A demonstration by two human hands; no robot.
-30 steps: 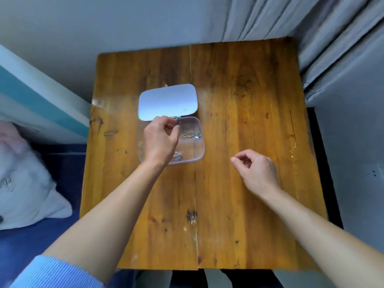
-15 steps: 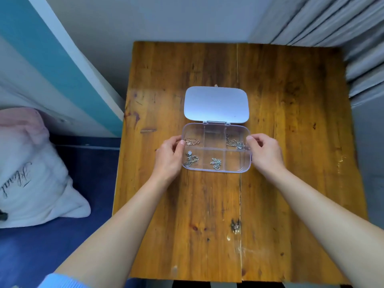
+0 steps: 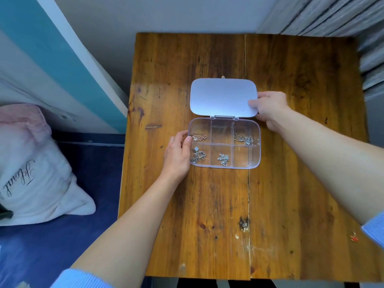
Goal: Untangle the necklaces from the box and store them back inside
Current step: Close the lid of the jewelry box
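head view looks down on a worn wooden table with dark stains and a seam running front to back. a grey wall stands behind it, pleated grey curtains hang at the far right, and a teal and white panel leans along the left. a pale pillow with script lettering lies on blue bedding beside the table's left edge. nothing lies over the box; only the two hands are at its sides.

clear plastic box sits at mid-table, its opaque pale lid swung back on the rear hinge. six compartments in two rows. back left holds a gold-toned chain; back right holds a silver necklace with pendant; front left holds a silver necklace in a heap; front middle holds a small silver cluster. back middle and front right compartments hold nothing visible. whether any chains are knotted cannot be told at this size.

left hand is pressed against the box's left wall, thumb at the rim, fingers loosely curled. right hand pinches the lid's right edge, thumb on top, fingers behind.
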